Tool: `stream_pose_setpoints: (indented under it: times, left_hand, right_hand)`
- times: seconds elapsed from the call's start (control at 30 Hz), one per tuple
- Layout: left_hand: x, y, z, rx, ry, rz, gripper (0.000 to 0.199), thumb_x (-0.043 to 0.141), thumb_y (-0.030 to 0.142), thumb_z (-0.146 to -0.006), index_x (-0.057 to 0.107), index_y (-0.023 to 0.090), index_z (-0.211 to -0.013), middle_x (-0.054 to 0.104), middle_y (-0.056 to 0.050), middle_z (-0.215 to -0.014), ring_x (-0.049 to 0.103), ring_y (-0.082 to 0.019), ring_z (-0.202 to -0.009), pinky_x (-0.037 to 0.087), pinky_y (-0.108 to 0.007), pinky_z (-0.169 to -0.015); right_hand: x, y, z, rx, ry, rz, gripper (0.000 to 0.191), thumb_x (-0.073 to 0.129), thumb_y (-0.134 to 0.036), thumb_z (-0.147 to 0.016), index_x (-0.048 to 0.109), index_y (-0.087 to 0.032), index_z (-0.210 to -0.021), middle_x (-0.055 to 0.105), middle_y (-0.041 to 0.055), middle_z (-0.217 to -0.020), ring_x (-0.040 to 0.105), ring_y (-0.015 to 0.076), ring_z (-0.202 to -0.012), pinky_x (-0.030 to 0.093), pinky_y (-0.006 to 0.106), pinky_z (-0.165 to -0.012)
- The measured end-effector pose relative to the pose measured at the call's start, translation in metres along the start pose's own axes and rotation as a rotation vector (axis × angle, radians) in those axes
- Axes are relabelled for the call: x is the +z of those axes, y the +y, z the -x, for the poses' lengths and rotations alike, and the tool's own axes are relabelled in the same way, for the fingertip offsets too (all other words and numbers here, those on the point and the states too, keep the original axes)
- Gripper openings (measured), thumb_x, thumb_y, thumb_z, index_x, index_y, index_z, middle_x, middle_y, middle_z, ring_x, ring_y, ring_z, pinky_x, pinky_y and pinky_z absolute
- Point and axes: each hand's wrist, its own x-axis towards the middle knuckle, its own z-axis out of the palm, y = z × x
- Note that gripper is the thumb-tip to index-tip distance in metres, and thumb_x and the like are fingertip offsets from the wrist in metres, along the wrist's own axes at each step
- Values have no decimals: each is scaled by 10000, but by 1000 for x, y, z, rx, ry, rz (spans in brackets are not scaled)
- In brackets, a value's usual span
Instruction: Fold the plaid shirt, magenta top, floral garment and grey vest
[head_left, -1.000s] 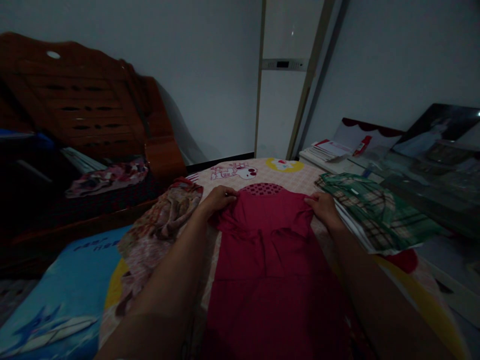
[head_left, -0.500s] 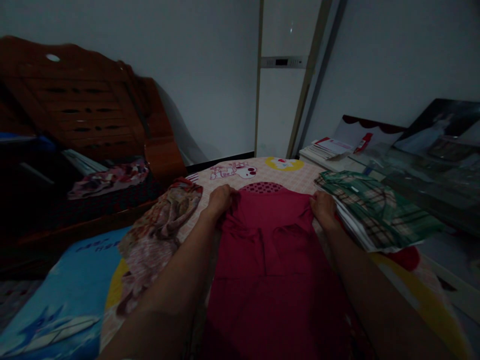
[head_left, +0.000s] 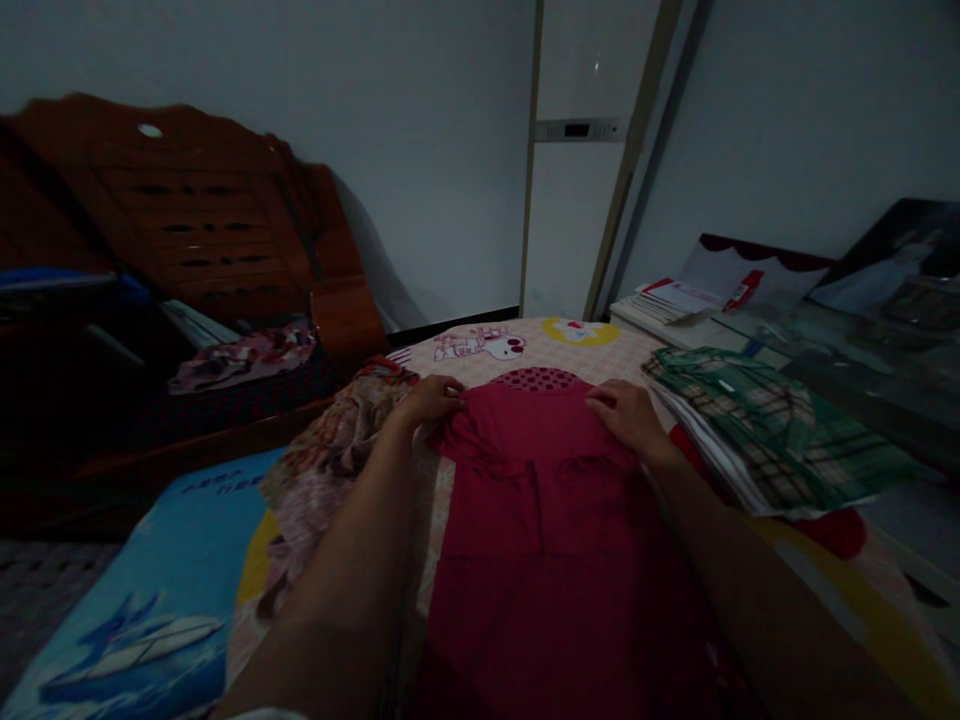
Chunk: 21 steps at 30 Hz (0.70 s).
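Observation:
A dark pink dress (head_left: 540,500) lies spread out lengthwise before me, with a seam across its middle and some creases near the top. At its upper left shoulder, my left hand (head_left: 433,402) pinches the fabric between thumb and fingers. My right hand (head_left: 628,415) has thumb and fingers closed on the upper right part, close to the neckline. Bunched sleeve fabric lies just below my left hand. A pink piece with dark spots (head_left: 540,379) shows beyond the neckline. The dress's lower end runs out of view.
Left of the dress is a crumpled patterned garment (head_left: 334,450); on the right lies a folded green plaid shirt (head_left: 787,420). Everything rests on a printed cloth (head_left: 585,350). A blue printed cloth (head_left: 165,560), wooden chair (head_left: 202,220), glass-topped table (head_left: 847,350) and white cabinet (head_left: 574,220) stand around.
My right hand has moved inward from the right shoulder toward the neckline. My left hand stays near the left shoulder, where sleeve fabric now bunches. The view has shifted slightly.

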Motion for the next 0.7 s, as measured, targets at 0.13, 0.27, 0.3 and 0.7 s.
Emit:
stream_pose_setpoints:
  times: [0.13,0.27,0.3,0.7]
  left_hand:
    - [-6,-4,5,6,-113,152,574,711,374,-707,655,175,-1243,722,-88,-1117,676,-222,-971,506,-241,-801]
    - [-10,-7,8,3,-126,317,628,723,361,-669,638,136,-1250,738,-68,-903,670,-204,-817,496,-245,-689]
    - [-10,-7,8,17,-102,354,610,715,367,-677,646,123,-1231,728,-56,-841,658,-192,-773,484,-243,-657]
    - [-6,-9,17,-62,-68,748,328,718,308,-631,639,150,-907,629,16,-651,524,-93,-522,386,-202,-505]
  right_hand:
    - [4,-31,2,-84,-382,-359,231,569,-312,-886,757,-203,-966,759,52,-989,684,196,-904,498,313,-826]
    - [7,-54,7,-246,-635,-570,302,563,-320,-919,708,-230,-1168,709,62,-1190,639,204,-1099,455,344,-965]
    - [9,-58,8,-286,-687,-597,318,561,-313,-926,690,-232,-1205,690,69,-1228,620,206,-1137,439,354,-991]
    - [33,-54,12,-206,-697,-708,178,687,-324,-822,778,-187,-890,723,61,-895,657,172,-841,494,293,-783]
